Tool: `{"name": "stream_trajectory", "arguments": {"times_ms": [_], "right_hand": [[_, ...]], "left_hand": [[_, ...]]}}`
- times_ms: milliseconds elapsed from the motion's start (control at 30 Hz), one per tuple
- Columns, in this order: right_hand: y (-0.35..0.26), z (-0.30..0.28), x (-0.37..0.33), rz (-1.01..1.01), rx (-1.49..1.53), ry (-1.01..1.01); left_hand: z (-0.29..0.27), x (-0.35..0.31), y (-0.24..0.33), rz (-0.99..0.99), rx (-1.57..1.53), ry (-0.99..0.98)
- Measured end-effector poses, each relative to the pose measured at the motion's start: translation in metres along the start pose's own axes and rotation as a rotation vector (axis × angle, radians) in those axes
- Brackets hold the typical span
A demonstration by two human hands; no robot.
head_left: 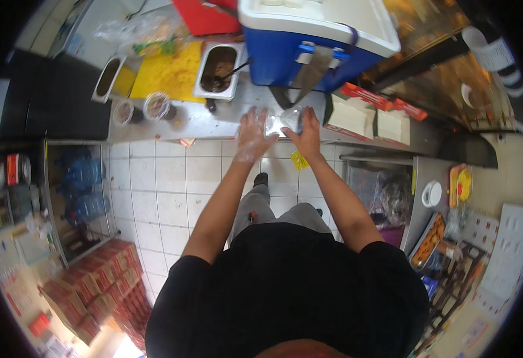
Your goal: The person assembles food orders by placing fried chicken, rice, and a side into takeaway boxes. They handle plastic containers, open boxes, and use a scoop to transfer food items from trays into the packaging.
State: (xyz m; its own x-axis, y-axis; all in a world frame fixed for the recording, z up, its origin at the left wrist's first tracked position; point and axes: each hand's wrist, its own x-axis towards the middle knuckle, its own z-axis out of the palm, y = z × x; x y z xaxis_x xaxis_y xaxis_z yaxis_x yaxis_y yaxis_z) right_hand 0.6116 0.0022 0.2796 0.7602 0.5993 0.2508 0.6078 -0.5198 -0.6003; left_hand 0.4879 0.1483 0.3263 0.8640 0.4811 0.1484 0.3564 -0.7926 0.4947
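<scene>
My left hand (254,134) wears a clear plastic glove and lies over the counter's front edge, its fingers spread. Close to its right is my bare right hand (307,132), thumb and fingers bracketing a small clear plastic container (291,121). Glare and transparency hide its exact shape. More clear plastic glints between the hands, too unclear to name. To their left, a steel pan (219,67) holds brown food and a dark-handled utensil. Two clear cups with dark contents, one nearer the pan (159,106) and one farther left (124,112), stand near the counter's front edge.
Behind my hands stands a blue and white cooler (279,56), its strap hanging down. A stained yellow cutting board (169,71) lies left of the pan. Open cardboard boxes (351,116) sit at the right. A yellow wrapper (299,160) is below the counter edge.
</scene>
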Motion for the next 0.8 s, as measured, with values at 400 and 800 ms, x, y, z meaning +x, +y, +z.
{"name": "stream_trajectory", "arguments": {"times_ms": [400,800], "right_hand": [[-0.061,-0.089,-0.128,0.018,0.344,-0.019],[-0.005,-0.246,-0.255,0.347,0.201,0.328]], "left_hand": [[-0.041,-0.004,0.023,-0.268,-0.964,-0.739],[0.067,-0.069,0.248,-0.341,-1.291,-1.668]]}}
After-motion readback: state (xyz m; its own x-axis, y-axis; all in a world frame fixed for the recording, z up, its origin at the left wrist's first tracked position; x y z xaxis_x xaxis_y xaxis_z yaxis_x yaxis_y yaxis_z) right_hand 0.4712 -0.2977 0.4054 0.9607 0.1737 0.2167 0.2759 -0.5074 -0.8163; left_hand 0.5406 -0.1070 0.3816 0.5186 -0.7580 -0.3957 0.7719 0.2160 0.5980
